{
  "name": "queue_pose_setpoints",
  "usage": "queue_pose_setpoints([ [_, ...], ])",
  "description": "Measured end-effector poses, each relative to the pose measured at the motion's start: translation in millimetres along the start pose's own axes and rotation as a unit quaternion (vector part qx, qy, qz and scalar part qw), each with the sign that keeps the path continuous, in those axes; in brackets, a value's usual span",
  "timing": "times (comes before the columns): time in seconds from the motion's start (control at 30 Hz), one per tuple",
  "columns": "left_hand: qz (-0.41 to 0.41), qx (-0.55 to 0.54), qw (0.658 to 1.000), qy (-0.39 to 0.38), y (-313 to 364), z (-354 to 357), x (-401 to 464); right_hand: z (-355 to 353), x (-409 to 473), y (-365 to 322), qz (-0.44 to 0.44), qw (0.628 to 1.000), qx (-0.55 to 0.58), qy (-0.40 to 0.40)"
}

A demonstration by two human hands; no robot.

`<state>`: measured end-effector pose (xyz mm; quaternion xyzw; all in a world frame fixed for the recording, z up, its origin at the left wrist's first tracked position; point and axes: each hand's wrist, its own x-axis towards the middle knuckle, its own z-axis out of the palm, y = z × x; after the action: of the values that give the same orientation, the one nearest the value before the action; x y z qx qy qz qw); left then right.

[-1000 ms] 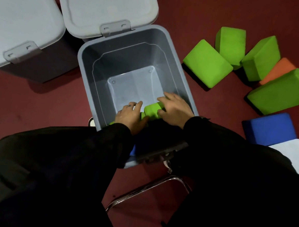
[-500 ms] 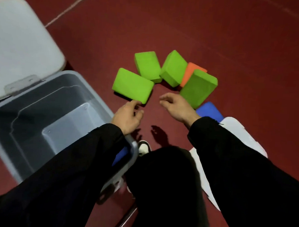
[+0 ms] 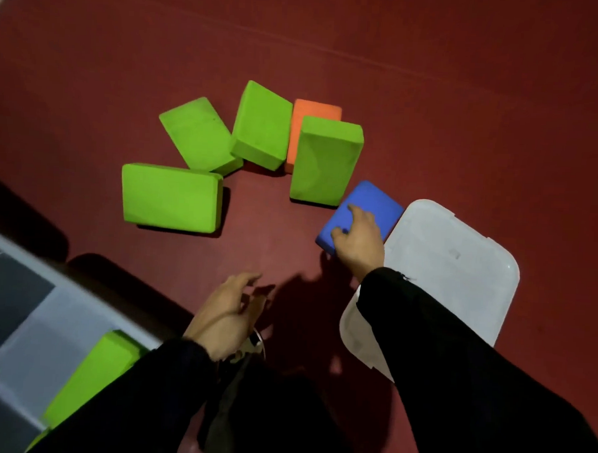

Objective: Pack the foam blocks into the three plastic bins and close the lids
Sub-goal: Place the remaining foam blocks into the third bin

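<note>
We take the blue block (image 3: 370,209) by its long edges and lift clear before swinging to the grey bin (image 3: 29,320). Right hand (image 3: 358,237) lies on it, fingers spread over the top, thumb at the near edge; grip possibly not yet closed. Left hand (image 3: 225,312) hangs relaxed, empty.

Bare floor (image 3: 267,225) between green blocks (image 3: 170,200)

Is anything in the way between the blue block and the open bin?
Nothing visible on the floor blocks it. The right hand is on the blue block; the bin lies lower left, and only the left hand hovers, open, across that path.
</note>
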<state>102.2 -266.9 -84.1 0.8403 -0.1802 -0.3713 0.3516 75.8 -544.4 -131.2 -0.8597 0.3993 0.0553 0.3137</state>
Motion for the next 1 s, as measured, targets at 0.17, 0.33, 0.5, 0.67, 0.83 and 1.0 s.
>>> queue_pose_setpoints([
  [0.17,-0.009,0.042,0.998,0.045,-26.2,-16.2,9.6,-3.7,106.5,-52.2,-0.096,0.987,-0.122,0.040],
  [0.33,-0.033,0.037,0.996,0.068,-49.6,-32.9,15.2,9.5,166.5,-78.1,-0.098,0.970,-0.224,-0.009],
  [0.5,-0.040,0.037,0.995,0.080,-54.6,-36.1,20.8,30.1,130.9,-55.5,-0.178,0.896,-0.378,0.152],
  [0.67,-0.003,0.063,0.992,0.107,-37.0,-29.9,22.4,20.1,103.3,-54.1,-0.303,0.899,-0.288,0.128],
  [0.83,0.066,0.200,0.965,0.154,5.1,-38.8,41.3,43.6,11.2,-45.8,-0.499,0.862,-0.086,0.018],
  [1.0,0.005,0.151,0.981,0.122,3.7,-23.6,34.8,53.8,-24.0,-15.3,-0.429,0.901,-0.018,-0.054],
])
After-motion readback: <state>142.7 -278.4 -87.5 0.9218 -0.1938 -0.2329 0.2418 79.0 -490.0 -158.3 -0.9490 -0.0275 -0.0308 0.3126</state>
